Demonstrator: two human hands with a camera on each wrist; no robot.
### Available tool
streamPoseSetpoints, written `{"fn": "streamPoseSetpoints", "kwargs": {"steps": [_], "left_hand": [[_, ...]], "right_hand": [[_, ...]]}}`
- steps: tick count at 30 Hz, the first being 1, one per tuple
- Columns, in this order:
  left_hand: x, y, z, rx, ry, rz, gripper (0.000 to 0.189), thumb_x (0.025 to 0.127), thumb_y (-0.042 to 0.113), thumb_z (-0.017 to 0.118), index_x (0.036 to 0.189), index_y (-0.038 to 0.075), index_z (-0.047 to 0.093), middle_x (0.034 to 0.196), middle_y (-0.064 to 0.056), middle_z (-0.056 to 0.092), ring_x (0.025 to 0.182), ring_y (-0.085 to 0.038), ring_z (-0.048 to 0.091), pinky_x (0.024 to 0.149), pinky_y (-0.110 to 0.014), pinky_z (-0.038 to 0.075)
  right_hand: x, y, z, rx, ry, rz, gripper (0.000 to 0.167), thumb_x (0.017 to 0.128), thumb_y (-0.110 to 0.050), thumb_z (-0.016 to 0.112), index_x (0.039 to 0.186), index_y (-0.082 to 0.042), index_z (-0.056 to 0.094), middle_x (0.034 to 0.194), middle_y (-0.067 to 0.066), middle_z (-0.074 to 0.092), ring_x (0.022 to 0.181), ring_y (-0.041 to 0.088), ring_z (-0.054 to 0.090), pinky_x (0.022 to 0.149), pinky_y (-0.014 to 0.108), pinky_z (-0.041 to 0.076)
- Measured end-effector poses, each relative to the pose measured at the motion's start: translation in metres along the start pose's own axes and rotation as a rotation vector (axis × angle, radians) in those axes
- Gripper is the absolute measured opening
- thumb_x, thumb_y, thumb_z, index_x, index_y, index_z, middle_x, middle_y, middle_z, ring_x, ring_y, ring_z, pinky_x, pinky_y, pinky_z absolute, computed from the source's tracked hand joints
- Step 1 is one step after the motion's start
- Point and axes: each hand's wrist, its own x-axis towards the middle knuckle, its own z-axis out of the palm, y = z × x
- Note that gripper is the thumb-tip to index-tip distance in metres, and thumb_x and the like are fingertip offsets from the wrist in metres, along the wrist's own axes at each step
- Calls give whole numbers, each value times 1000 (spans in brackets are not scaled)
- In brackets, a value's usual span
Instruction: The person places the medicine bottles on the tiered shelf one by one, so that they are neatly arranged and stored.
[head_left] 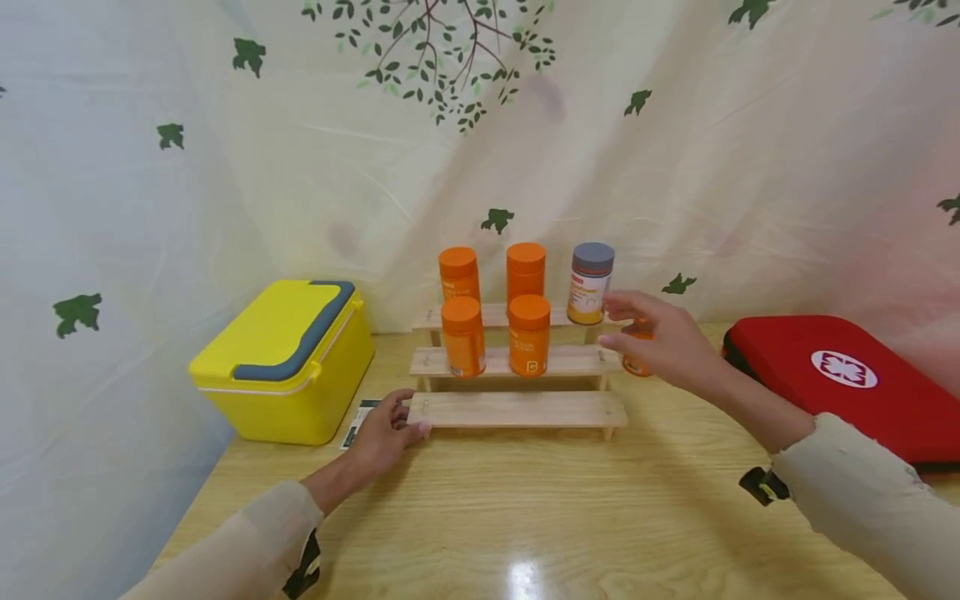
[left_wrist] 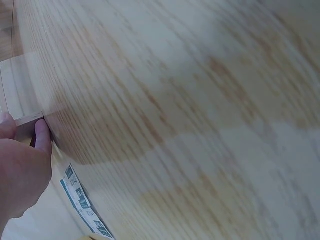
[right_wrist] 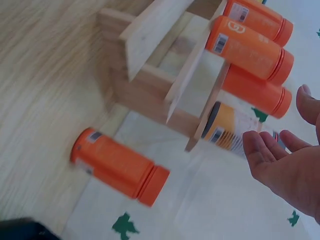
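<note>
My left hand (head_left: 385,437) grips the left end of the lowest step of a three-tier wooden rack (head_left: 517,410), thumb in front and fingers behind. In the left wrist view, the fingers (left_wrist: 44,135) lie at that board's corner. My right hand (head_left: 663,340) is beside a grey-lidded bottle (head_left: 590,287) at the right end of the top tier. Its thumb and fingers are spread; whether the fingertips touch the bottle is unclear. Two orange bottles (head_left: 527,271) stand on the top tier and two more orange bottles (head_left: 529,337) on the middle one.
Another orange bottle (right_wrist: 120,165) stands on the table right of the rack, partly behind my right hand in the head view. A yellow box (head_left: 281,367) with a grey handle is at left, a small printed card (head_left: 360,421) beside it. A red case (head_left: 840,383) lies at right.
</note>
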Motion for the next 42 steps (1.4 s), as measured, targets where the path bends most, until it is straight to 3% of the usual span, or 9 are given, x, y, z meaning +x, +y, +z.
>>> {"fn": "streamPoseSetpoints", "kwargs": {"steps": [4, 11, 13, 23, 26, 27, 30, 33, 42], "left_hand": [[-1, -2, 0, -4, -2, -8, 57, 91, 10, 66, 141, 6, 40, 107, -8, 64, 88, -18, 57, 82, -32, 49], [0, -3, 2, -9, -5, 11, 57, 90, 10, 66, 141, 6, 40, 106, -8, 65, 87, -17, 59, 83, -34, 50], [0, -2, 3, -11, -4, 16, 58, 90, 9, 66, 142, 5, 40, 105, -7, 65, 87, -17, 58, 83, -33, 50], [1, -1, 3, -30, 1, 7, 57, 90, 7, 66, 141, 7, 40, 105, -8, 65, 86, -16, 59, 81, -32, 50], [1, -1, 4, -41, 3, 9, 56, 90, 7, 66, 141, 6, 40, 105, -8, 66, 85, -16, 60, 80, -31, 51], [1, -1, 4, -44, 3, 11, 56, 90, 7, 66, 141, 6, 41, 104, -9, 66, 85, -16, 60, 80, -31, 51], [-1, 0, 2, -54, -3, 19, 57, 91, 7, 65, 141, 5, 40, 105, -9, 65, 85, -16, 60, 80, -31, 51], [-1, -1, 1, -49, -5, 16, 57, 91, 7, 64, 142, 5, 39, 106, -10, 64, 86, -17, 60, 80, -31, 51], [0, -2, 1, -45, 7, 2, 56, 91, 6, 64, 141, 6, 40, 104, -9, 64, 85, -18, 58, 79, -30, 50]], "right_hand": [[-18, 11, -14, -64, 16, 38, 52, 90, -27, 69, 135, -7, 51, 127, 17, 58, 110, 33, 57, 90, 45, 49], [-44, 32, -38, -152, 8, 136, 59, 90, -36, 67, 139, -8, 48, 128, 19, 58, 108, 34, 58, 76, 16, 47], [-48, 37, -43, -176, 7, 150, 60, 91, -38, 66, 139, -6, 48, 128, 21, 57, 108, 36, 58, 76, 16, 49], [-53, 56, -54, -199, 51, 178, 59, 91, -31, 67, 138, -1, 47, 128, 28, 54, 108, 43, 55, 70, 0, 34], [-52, 62, -55, -201, 34, 198, 62, 92, -34, 66, 139, 0, 45, 130, 28, 53, 111, 43, 53, 70, 2, 34], [-51, 64, -55, -206, 26, 204, 63, 92, -35, 65, 139, 0, 44, 130, 29, 52, 112, 44, 52, 74, 7, 41], [-47, 68, -55, -219, 12, 205, 64, 92, -36, 65, 139, 1, 43, 131, 29, 51, 113, 45, 51, 86, 33, 51], [-41, 69, -55, -226, 9, 191, 64, 92, -35, 65, 139, 2, 42, 131, 29, 50, 115, 45, 50, 89, 60, 43], [-16, 77, -52, -217, -84, 224, 75, 92, -38, 64, 143, 5, 32, 135, 35, 41, 121, 50, 41, 92, 63, 41]]}}
